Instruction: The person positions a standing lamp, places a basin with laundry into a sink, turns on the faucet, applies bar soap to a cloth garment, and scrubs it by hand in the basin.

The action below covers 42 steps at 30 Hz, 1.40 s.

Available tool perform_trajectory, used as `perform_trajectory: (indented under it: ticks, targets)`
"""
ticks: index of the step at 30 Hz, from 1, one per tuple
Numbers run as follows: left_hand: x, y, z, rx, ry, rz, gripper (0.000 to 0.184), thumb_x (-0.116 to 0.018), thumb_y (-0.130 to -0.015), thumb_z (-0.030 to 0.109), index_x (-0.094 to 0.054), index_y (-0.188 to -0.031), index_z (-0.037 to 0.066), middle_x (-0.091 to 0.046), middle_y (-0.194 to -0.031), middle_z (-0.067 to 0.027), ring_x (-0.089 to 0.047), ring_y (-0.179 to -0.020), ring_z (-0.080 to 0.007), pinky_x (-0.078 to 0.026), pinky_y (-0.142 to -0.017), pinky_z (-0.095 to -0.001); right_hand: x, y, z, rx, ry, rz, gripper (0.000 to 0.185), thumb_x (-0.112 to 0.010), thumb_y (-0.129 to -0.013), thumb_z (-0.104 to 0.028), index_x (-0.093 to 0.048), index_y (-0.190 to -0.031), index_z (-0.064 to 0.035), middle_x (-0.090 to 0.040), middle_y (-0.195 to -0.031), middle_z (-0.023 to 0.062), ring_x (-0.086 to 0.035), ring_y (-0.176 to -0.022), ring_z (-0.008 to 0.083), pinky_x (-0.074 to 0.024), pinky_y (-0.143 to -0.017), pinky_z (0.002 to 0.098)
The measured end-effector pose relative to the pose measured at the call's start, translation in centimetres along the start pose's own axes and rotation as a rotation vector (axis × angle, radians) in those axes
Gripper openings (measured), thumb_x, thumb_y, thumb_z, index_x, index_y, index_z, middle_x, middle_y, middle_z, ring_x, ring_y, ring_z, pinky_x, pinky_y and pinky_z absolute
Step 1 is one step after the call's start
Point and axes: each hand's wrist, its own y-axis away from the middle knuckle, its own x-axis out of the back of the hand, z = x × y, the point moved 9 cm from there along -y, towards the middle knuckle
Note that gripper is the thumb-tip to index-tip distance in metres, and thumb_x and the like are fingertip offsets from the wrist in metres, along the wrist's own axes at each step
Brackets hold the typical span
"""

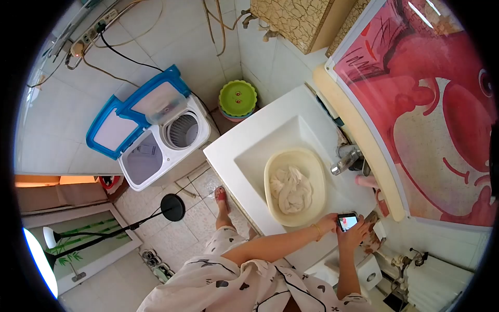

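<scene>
A small phone point(347, 222) with a lit screen is between my hands, past the lower right rim of the basin. My right hand point(354, 233) is closed around its lower and right side. At its left edge, the fingers of my left hand point(326, 223) are closed against it; a bracelet circles that wrist. A cream oval basin point(272, 202) stands in the white sink point(249, 156), beside my left hand. Bunched pale wet-looking cloth point(292, 190) lies inside the basin.
A metal faucet point(346, 161) reaches toward the basin. At the upper left stands a twin-tub washing machine point(169, 151) with its blue-edged lids up. Green stacked basins point(238, 99) sit beside it. A floor lamp's round base point(172, 207) rests on the tiles.
</scene>
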Motion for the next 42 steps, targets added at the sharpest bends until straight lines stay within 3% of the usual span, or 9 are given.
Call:
perform_trajectory:
  ticks: [6,13,18,21,30,32,34,37,42]
  targets:
    - [-3.3,3.9,0.4,-0.024,-0.148,-0.149,0.065,-0.047,-0.057,-0.013,-0.051,-0.121,0.001,-0.053,-0.084,0.0027,-0.044,-0.074,-0.0085,-0.036,-0.051,-0.0232,2.2,3.4,1.5,-0.038,-0.033,0.118,0.099,-0.083,-0.054,-0.027,-0.028,-0.134,-0.0082,-0.042,-0.113,0.0181,-0.041,-0.108,0.0359,-0.0334,-0.092,0.0451]
    - [-6.8,10.8,-7.5,0.239,-0.224,-0.375,0.065,-0.045,-0.061,-0.017,-0.049,-0.124,0.002,-0.053,-0.09,0.0027,-0.045,-0.076,-0.0084,-0.038,-0.054,-0.0215,5.7,14.5,5.0,-0.322,-0.105,0.075,0.1,-0.082,-0.054,-0.026,-0.026,-0.134,-0.0048,-0.041,-0.106,0.0172,-0.042,-0.103,0.0358,-0.0352,-0.087,0.0422]
    - [-6.5,21.3,-12.5,0.548,-0.554,-0.596,0.069,-0.047,-0.056,-0.015,-0.049,-0.124,0.0,-0.056,-0.111,-0.0024,-0.049,-0.104,-0.0133,-0.044,-0.068,-0.0242,7.3,28.3,4.7,-0.636,-0.012,0.082,0.102,-0.083,-0.053,-0.034,-0.028,-0.133,-0.0045,-0.044,-0.107,0.0172,-0.045,-0.101,0.0369,-0.0386,-0.084,0.0437]
    - [-4.3,28.1,-18.2,0.635,-0.446,-0.687,0.046,-0.053,-0.052,-0.008,-0.058,-0.097,-0.001,-0.057,-0.077,-0.0027,-0.051,-0.068,-0.0146,-0.042,-0.052,-0.0276,8.2,37.9,2.3,-0.871,0.008,0.075,0.103,-0.084,-0.05,-0.035,-0.031,-0.132,-0.0035,-0.046,-0.109,0.0181,-0.047,-0.101,0.0371,-0.0401,-0.081,0.0423]
    - [3.2,50.3,-28.2,1.135,-1.308,-1.42,0.022,-0.061,-0.05,0.003,-0.061,-0.072,-0.001,-0.058,-0.064,-0.0075,-0.054,-0.061,-0.0171,-0.042,-0.054,-0.0328,9.8,63.0,-8.7,-1.588,0.042,-0.024,0.101,-0.082,-0.048,-0.034,-0.032,-0.129,-0.002,-0.045,-0.105,0.0164,-0.044,-0.101,0.0358,-0.0373,-0.085,0.0427]
    - [4.4,55.0,-30.7,1.007,-1.327,-1.823,0.019,-0.062,-0.051,0.003,-0.064,-0.07,0.001,-0.061,-0.064,-0.0094,-0.056,-0.06,-0.0189,-0.043,-0.054,-0.0334,8.5,68.7,-11.0,-1.797,-0.06,-0.059,0.098,-0.081,-0.05,-0.03,-0.031,-0.13,-0.0031,-0.044,-0.106,0.0161,-0.044,-0.103,0.0357,-0.0371,-0.085,0.0438]
    - [5.5,59.6,-33.4,0.4,-1.097,-2.412,0.011,-0.065,-0.055,0.005,-0.068,-0.065,0.007,-0.065,-0.067,-0.012,-0.061,-0.062,-0.025,-0.047,-0.057,-0.0347,7.0,72.3,-11.7,-1.914,-0.063,-0.056,0.097,-0.08,-0.05,-0.029,-0.031,-0.13,-0.0035,-0.044,-0.107,0.0158,-0.044,-0.103,0.0358,-0.0371,-0.085,0.0443]
    - [8.8,65.0,-38.9,0.394,-0.969,-2.697,0.012,-0.066,-0.057,0.006,-0.069,-0.067,0.011,-0.066,-0.07,-0.0105,-0.062,-0.065,-0.0287,-0.049,-0.059,-0.0365,5.4,79.4,-12.5,-2.04,-0.046,-0.041,0.096,-0.079,-0.051,-0.03,-0.031,-0.13,-0.0033,-0.043,-0.106,0.0155,-0.044,-0.103,0.0358,-0.0368,-0.084,0.0444]
    - [9.5,72.0,-46.8,0.451,-0.905,-2.791,0.014,-0.065,-0.055,0.003,-0.069,-0.066,0.011,-0.064,-0.069,-0.0098,-0.06,-0.064,-0.0287,-0.048,-0.061,-0.0385,3.9,90.2,-12.4,-2.292,-0.071,-0.053,0.097,-0.079,-0.049,-0.029,-0.032,-0.13,-0.0046,-0.044,-0.107,0.0148,-0.044,-0.104,0.036,-0.0382,-0.086,0.0443]
